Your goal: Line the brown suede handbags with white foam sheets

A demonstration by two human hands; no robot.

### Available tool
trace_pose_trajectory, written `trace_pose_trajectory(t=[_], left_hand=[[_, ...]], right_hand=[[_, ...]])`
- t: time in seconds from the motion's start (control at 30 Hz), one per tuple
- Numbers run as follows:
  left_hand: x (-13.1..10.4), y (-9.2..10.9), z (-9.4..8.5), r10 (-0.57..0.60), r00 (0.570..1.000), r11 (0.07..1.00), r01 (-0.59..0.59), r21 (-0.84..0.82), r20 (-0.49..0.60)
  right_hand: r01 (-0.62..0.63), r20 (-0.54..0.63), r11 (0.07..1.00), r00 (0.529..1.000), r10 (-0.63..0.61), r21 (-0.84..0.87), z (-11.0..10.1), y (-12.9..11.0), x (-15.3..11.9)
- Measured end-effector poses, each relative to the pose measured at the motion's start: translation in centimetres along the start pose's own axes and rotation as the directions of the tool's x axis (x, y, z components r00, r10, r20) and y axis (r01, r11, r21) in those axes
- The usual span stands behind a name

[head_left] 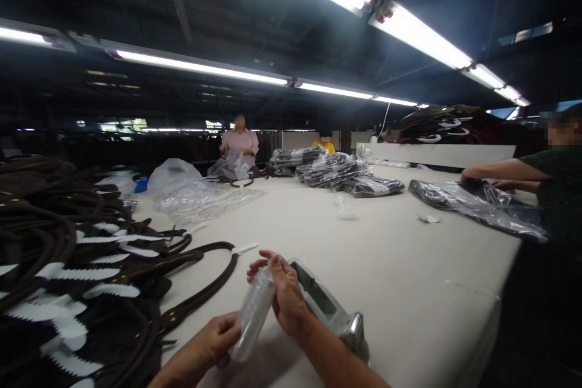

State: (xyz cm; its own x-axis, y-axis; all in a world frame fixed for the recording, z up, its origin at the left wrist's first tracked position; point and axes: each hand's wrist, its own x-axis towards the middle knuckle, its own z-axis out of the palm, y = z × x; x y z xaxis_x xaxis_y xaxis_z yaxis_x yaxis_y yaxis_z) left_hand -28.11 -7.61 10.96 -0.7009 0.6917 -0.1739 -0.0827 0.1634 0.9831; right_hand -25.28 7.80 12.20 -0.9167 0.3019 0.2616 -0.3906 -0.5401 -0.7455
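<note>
A translucent cylinder wrapped in clear plastic (254, 315) is held tilted between my two hands, over the table's near edge. My left hand (218, 336) is closed around its lower end, with the thumb on its side. Around the upper end curls my right hand (287, 294), its fingers closed on the plastic. What lies inside the wrapping I cannot make out. Just right of my right hand, and partly behind that forearm, a grey tape dispenser (321, 300) stands on the pale table (409, 291).
Dark brown bags (145, 291) with looped handles and white paper wraps pile up at left. Clear plastic bags (182, 188) lie beyond them. Plastic-wrapped dark goods (336, 170) are stacked at the back. A co-worker's arm (504, 167) reaches over another wrapped bundle (482, 206); another person (239, 142) stands opposite.
</note>
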Motion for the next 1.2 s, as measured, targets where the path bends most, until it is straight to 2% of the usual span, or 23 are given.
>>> trace_pose_trajectory(t=[0.07, 0.13, 0.2, 0.27, 0.3, 0.37, 0.47, 0.5, 0.57, 0.63, 0.73, 0.8, 0.87, 1.03, 1.13, 1.2], left_hand=[[0.2, -0.1, 0.7, 0.028, 0.998, 1.000, -0.028, 0.002, 0.056], [0.5, 0.0, 0.8, 0.038, 0.997, 0.998, -0.040, 0.039, 0.063], [0.8, 0.3, 0.2, 0.078, 0.997, 0.984, -0.075, 0.161, -0.014], [1.1, 0.7, -0.7, 0.166, 0.975, 0.930, -0.106, 0.352, -0.145], [1.2, 0.8, -1.2, 0.225, 0.949, 0.890, -0.107, 0.443, -0.223], [1.4, 0.9, -1.8, 0.357, 0.856, 0.806, -0.081, 0.586, -0.373], [1.7, 0.4, -2.0, 0.535, 0.678, 0.706, -0.031, 0.707, -0.504], [1.8, 0.2, -1.9, 0.576, 0.638, 0.681, -0.029, 0.732, -0.511], [1.9, -0.3, -1.9, 0.629, 0.596, 0.647, -0.047, 0.761, -0.499], [2.0, -0.6, -2.1, 0.659, 0.572, 0.637, -0.078, 0.767, -0.489], [2.0, -0.7, -2.7, 0.679, 0.528, 0.651, -0.109, 0.752, -0.511], [1.9, -0.7, -3.1, 0.686, 0.515, 0.654, -0.128, 0.745, -0.514], [1.8, -0.6, -3.2, 0.694, 0.521, 0.649, -0.153, 0.745, -0.497], [1.3, 0.0, -3.0, 0.715, 0.525, 0.645, -0.239, 0.726, -0.462], [0.8, 0.5, -2.9, 0.704, 0.540, 0.668, -0.282, 0.689, -0.461], [0.4, 0.9, -2.9, 0.673, 0.567, 0.703, -0.293, 0.648, -0.475]], right_hand=[[0.052, 0.035, 0.993, 0.998, -0.048, -0.109, -0.1, -0.5, 0.0], [0.114, 0.051, 0.966, 0.993, -0.105, -0.230, -0.4, -1.0, 0.0], [0.197, 0.030, 0.913, 0.979, -0.199, -0.357, -0.7, -1.5, 0.1], [0.303, 0.015, 0.816, 0.940, -0.340, -0.493, -1.0, -1.9, 0.1], [0.346, 0.021, 0.759, 0.915, -0.403, -0.551, -1.2, -1.9, 0.2], [0.368, 0.014, 0.706, 0.892, -0.453, -0.605, -1.5, -1.7, 0.4], [0.269, -0.083, 0.813, 0.929, -0.360, -0.516, -2.0, -0.9, 1.0], [0.243, -0.101, 0.849, 0.940, -0.325, -0.469, -2.1, -0.7, 1.2], [0.219, -0.082, 0.897, 0.960, -0.269, -0.384, -2.1, -0.5, 1.3], [0.193, -0.020, 0.927, 0.977, -0.210, -0.320, -1.9, -0.7, 1.2], [0.182, 0.071, 0.923, 0.983, -0.168, -0.338, -1.4, -1.4, 0.8], [0.230, 0.118, 0.878, 0.973, -0.199, -0.420, -1.3, -1.7, 0.6], [0.252, 0.152, 0.846, 0.967, -0.204, -0.471, -1.4, -1.9, 0.5], [0.208, 0.140, 0.833, 0.977, -0.158, -0.513, -2.0, -1.8, 0.5], [0.270, 0.200, 0.797, 0.961, -0.190, -0.540, -2.1, -2.1, 0.4], [0.321, 0.263, 0.781, 0.942, -0.207, -0.535, -2.0, -2.4, 0.3]])
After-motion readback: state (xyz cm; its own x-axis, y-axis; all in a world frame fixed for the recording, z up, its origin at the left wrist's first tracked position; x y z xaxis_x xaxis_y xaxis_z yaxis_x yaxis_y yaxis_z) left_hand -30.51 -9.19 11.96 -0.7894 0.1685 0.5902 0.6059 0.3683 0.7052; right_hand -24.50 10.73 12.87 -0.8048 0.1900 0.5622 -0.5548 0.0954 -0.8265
